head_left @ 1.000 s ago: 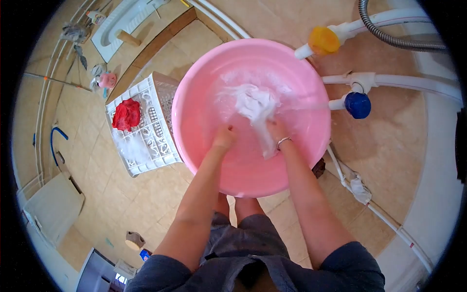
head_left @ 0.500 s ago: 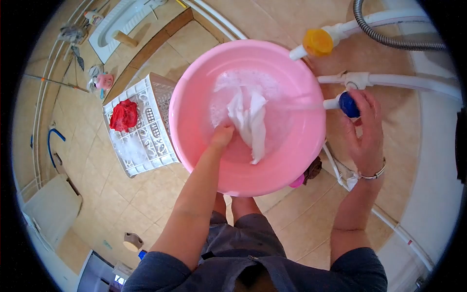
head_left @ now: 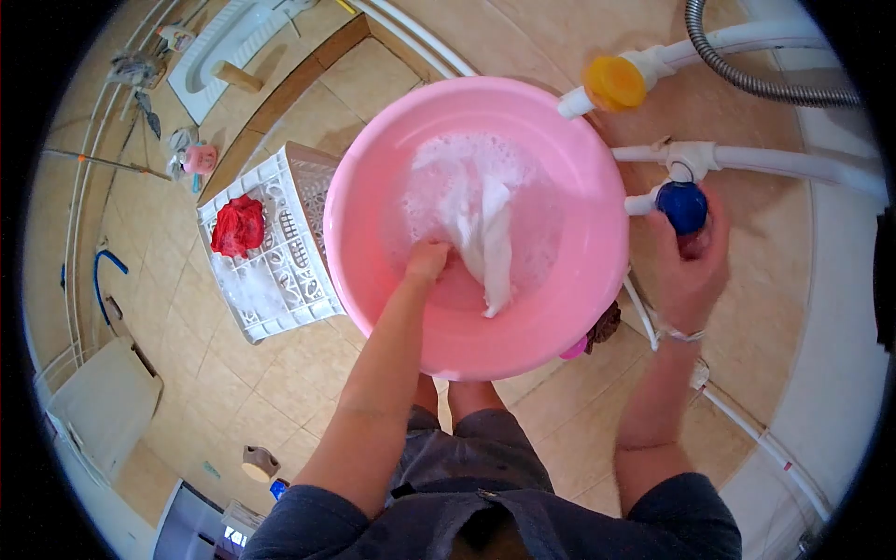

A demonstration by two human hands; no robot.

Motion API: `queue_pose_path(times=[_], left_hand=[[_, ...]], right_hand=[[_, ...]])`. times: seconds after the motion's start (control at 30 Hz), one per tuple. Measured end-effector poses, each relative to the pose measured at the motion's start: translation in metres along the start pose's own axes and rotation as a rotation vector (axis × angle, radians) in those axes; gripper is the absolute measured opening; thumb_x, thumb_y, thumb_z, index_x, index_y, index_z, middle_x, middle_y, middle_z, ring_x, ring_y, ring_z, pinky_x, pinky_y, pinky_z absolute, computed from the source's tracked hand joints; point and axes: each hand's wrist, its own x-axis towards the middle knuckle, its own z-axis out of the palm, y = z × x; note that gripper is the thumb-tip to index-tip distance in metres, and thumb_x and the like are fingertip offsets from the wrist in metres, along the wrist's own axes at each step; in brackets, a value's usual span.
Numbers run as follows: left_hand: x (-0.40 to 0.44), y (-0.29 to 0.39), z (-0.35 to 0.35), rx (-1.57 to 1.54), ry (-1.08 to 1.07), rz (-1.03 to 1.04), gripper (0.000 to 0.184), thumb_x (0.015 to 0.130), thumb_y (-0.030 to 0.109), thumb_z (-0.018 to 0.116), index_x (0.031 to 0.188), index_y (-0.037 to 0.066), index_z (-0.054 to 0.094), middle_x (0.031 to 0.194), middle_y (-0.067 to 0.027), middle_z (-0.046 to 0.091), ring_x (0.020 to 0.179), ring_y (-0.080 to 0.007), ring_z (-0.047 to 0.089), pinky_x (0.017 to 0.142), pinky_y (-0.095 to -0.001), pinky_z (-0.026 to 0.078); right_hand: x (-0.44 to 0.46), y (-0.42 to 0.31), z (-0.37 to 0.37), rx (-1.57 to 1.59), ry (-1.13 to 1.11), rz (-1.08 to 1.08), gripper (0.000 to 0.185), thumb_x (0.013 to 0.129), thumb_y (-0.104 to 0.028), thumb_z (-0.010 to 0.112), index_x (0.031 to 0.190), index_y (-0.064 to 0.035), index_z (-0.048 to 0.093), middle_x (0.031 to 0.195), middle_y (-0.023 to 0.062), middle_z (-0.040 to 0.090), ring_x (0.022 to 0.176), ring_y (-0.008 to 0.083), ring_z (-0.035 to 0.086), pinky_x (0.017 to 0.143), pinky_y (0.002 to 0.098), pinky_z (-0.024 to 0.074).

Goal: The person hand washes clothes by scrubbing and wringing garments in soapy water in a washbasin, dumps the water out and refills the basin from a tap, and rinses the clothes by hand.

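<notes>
A wide pink basin point(head_left: 369, 308) holds foamy water and a white cloth point(head_left: 495, 252), which lies partly in the suds. My left hand point(head_left: 428, 260) reaches into the basin, closed on the cloth's near left edge, with the fingertips hard to see. Right of the rim, my right hand point(head_left: 693, 275) has its thumb and fingers wrapped round a blue tap knob point(head_left: 682, 207) on a white pipe. The short white spout point(head_left: 639, 204) points toward the basin.
Left of the basin stands a white plastic crate point(head_left: 297, 219) with a red cloth point(head_left: 239, 227) and suds on top. A yellow tap knob point(head_left: 615, 83) and a metal hose point(head_left: 737, 79) are upper right. Behind lies a squat toilet point(head_left: 219, 70).
The water stream from the spout into the basin is no longer visible. My right hand has turned and moved down round the blue knob. My left hand stays at the cloth.
</notes>
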Motion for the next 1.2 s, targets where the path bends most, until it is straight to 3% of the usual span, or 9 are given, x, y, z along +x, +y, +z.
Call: queue_pose_path(times=[0.23,0.4,0.47,0.6,0.77,0.9,0.97,1.07,1.2], left_hand=[[0.006,-0.006,0.005,-0.469,0.007,0.027,0.029,0.078,0.032,0.045,0.083,0.006,0.055,0.074,-0.0046,0.056,0.063,-0.0173,0.052,0.052,-0.0314,0.042],[-0.012,0.008,0.0,-0.861,-0.132,-0.049,0.036,0.081,0.039,0.042,0.093,0.006,0.053,0.084,-0.0055,0.056,0.072,-0.0205,0.053,0.061,-0.0328,0.043],[0.024,-0.024,-0.01,-0.889,-0.342,0.164,0.04,0.082,0.039,0.041,0.1,0.005,0.051,0.091,-0.0085,0.054,0.079,-0.0214,0.052,0.067,-0.0341,0.043],[-0.027,-0.001,0.035,-0.552,0.188,0.14,0.043,0.084,0.036,0.037,0.099,-0.003,0.048,0.084,-0.01,0.055,0.072,-0.0181,0.052,0.064,-0.0316,0.043],[-0.09,0.057,0.016,-0.383,0.143,0.366,0.048,0.082,0.038,0.039,0.098,-0.007,0.047,0.086,-0.0142,0.054,0.07,-0.0204,0.051,0.064,-0.0318,0.041],[-0.028,-0.002,-0.002,-0.349,0.36,0.233,0.037,0.08,0.025,0.044,0.102,-0.005,0.044,0.084,-0.0126,0.053,0.069,-0.0212,0.052,0.062,-0.0298,0.042],[-0.037,-0.008,0.004,-0.097,0.535,0.277,0.034,0.076,0.012,0.043,0.105,-0.005,0.042,0.092,-0.0153,0.053,0.083,-0.0266,0.053,0.071,-0.0349,0.043],[-0.004,-0.023,0.007,-0.481,0.476,0.352,0.033,0.078,0.019,0.043,0.104,-0.002,0.044,0.09,-0.0132,0.054,0.081,-0.0265,0.053,0.067,-0.0393,0.043],[-0.013,0.007,-0.007,-0.685,0.088,-0.084,0.033,0.081,0.027,0.04,0.101,0.002,0.048,0.083,-0.0092,0.055,0.073,-0.025,0.053,0.061,-0.043,0.042]], right_hand=[[-0.123,0.157,0.135,-0.127,-0.561,0.733,0.057,0.071,-0.034,0.058,0.11,0.0013,0.036,0.088,0.0157,0.053,0.083,0.0277,0.051,0.072,0.0376,0.0402],[-0.167,0.075,0.18,0.227,-0.557,0.599,0.039,0.073,-0.034,0.052,0.097,-0.0039,0.046,0.094,0.0215,0.052,0.085,0.0372,0.05,0.07,0.0427,0.0396],[-0.152,0.027,0.156,0.035,-0.597,0.376,0.036,0.074,-0.035,0.052,0.094,-0.005,0.049,0.078,0.0167,0.056,0.073,0.0252,0.055,0.063,0.0372,0.0413],[-0.106,0.05,0.158,-0.314,-0.644,0.57,0.035,0.076,-0.036,0.049,0.091,-0.004,0.049,0.08,0.0179,0.056,0.073,0.0348,0.054,0.062,0.041,0.041],[-0.097,0.061,0.137,0.575,-0.043,0.551,0.037,0.079,-0.032,0.046,0.098,-0.0014,0.049,0.095,0.0206,0.053,0.083,0.0333,0.053,0.072,0.036,0.0414],[-0.107,0.134,0.124,0.303,0.158,0.721,0.043,0.076,-0.03,0.052,0.102,0.0038,0.046,0.104,0.0229,0.048,0.09,0.0325,0.05,0.077,0.0336,0.0398],[-0.117,0.165,0.109,-0.569,-0.815,0.456,0.054,0.072,-0.031,0.056,0.108,0.005,0.041,0.109,0.0239,0.044,0.097,0.0321,0.047,0.081,0.0348,0.0377],[-0.091,0.191,0.127,-0.336,-0.378,0.385,0.06,0.069,-0.03,0.059,0.114,0.0018,0.037,0.111,0.0225,0.044,0.101,0.034,0.044,0.086,0.0369,0.0344],[-0.081,0.16,0.194,-0.329,-0.502,0.171,0.059,0.069,-0.036,0.057,0.113,0.0,0.04,0.108,0.0226,0.046,0.1,0.033,0.046,0.083,0.0381,0.0359]])
